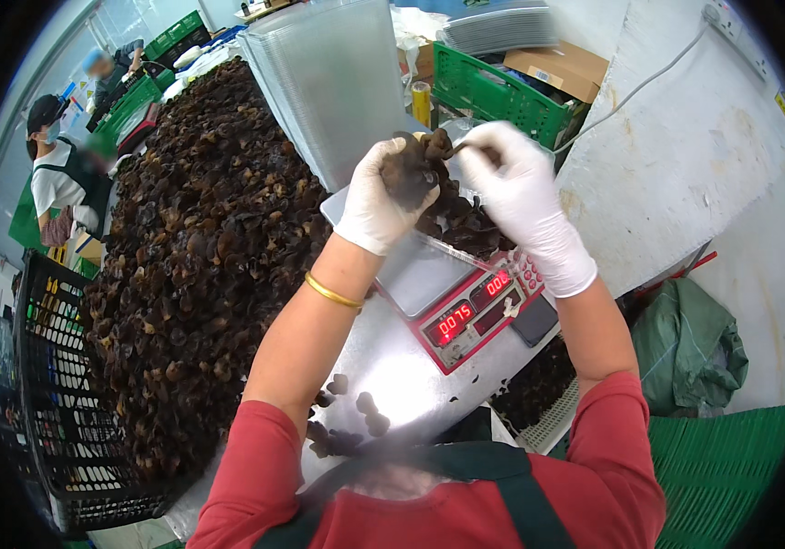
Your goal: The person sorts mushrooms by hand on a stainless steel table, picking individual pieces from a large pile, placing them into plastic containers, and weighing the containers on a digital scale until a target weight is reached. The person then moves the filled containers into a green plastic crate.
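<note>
My left hand point(382, 195), in a white glove, holds a clump of dark wood ear mushrooms point(409, 175) above a red digital scale point(427, 329). At the right edge of that clump, my gloved right hand point(512, 185) pinches a small dark piece between its fingertips; motion blurs the fingers. Below my hands, a clear plastic tray point(458, 248) with more wood ears point(471, 223) overlaps the scale's platform. The scale's red displays are lit. To the left spreads a large heap of wood ears point(214, 254) on the metal table point(365, 364).
Stacked clear plastic trays point(327, 89) stand beyond my left hand. A green crate point(495, 96) and cardboard box point(560, 68) are behind. A black crate point(56, 384) borders the heap. Two people work at far left, one in a dark apron point(73, 165). A cable point(639, 96) crosses at right.
</note>
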`<state>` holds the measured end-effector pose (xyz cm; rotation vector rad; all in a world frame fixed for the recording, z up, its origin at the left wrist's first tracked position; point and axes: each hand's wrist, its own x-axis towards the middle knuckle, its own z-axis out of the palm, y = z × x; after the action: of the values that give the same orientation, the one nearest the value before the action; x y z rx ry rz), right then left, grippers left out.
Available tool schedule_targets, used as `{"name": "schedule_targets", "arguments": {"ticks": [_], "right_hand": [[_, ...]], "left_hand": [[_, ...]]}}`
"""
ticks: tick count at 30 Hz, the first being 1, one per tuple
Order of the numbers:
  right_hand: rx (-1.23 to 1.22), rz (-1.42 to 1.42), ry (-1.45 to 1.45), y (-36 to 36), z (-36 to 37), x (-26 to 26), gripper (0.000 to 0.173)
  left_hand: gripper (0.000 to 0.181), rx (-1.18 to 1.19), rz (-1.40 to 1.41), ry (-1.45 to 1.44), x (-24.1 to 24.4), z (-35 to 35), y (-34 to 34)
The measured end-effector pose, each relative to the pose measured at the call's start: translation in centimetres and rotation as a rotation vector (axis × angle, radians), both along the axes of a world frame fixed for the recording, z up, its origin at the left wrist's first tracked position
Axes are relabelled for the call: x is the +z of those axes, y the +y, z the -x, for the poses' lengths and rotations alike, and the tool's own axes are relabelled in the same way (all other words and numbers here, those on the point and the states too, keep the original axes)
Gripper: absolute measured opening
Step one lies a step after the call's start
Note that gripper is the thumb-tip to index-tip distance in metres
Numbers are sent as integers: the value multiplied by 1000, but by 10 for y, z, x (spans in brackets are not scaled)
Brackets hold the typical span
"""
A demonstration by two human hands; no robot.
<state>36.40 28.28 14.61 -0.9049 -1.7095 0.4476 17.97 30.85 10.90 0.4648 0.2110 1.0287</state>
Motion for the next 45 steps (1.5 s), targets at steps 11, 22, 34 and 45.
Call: {"name": "schedule_targets", "arguments": {"ticks": [11,22,34,45], "right_hand": [[-168,378,-401,-85,-128,-34,24],[-25,90,-853,-29,-39,-33,28],[684,122,-864,-167,72,-105,90],[860,-53,-797,-175,164,-172,114]], "left_hand": [[77,460,-1295,1763,-22,-48,0],[48,583,-920,1148,50,43,-44],[46,740,-641,2010,-57,198,-268],[103,841,-382,2236,-114,164,-409]]}}
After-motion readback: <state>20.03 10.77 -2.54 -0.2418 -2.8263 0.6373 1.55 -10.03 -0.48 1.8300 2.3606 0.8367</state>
